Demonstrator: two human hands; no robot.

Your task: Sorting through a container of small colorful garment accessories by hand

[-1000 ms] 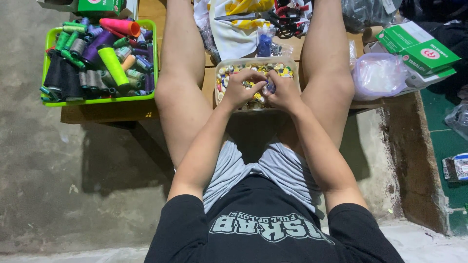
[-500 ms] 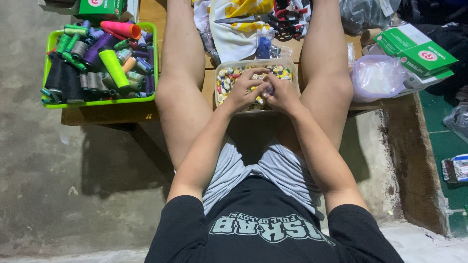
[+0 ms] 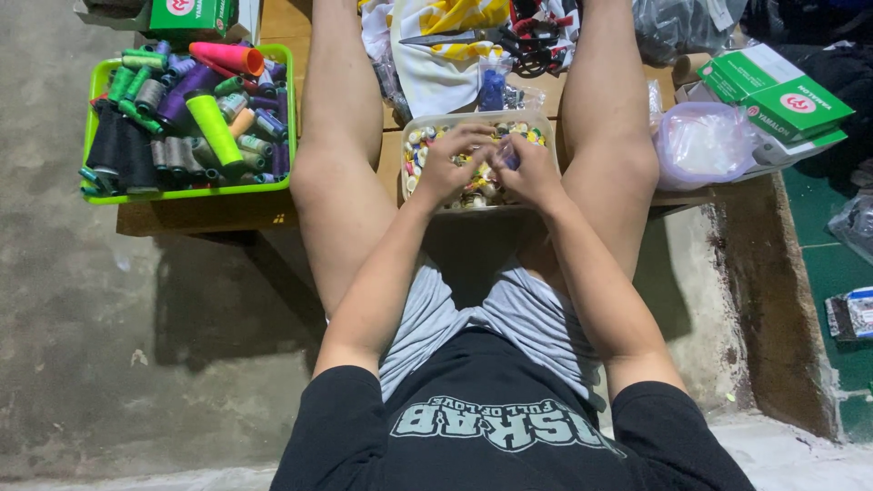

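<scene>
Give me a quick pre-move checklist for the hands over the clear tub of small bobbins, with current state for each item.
1. Both hands over the clear tub: ok. Left hand and right hand meet above its middle.
2. Right hand grip on a small bluish piece: ok, pinched at the fingertips; what it is, cannot tell.
3. Left hand grip: cannot tell, fingers curl down and hide what they hold.
4. Tub seated flat on the wooden board between the legs: ok.
5. Scissors away from the hands: ok, lying on the cloth beyond the tub.
6. Green tray of thread cones away from the left arm: ok, off to the side.
</scene>
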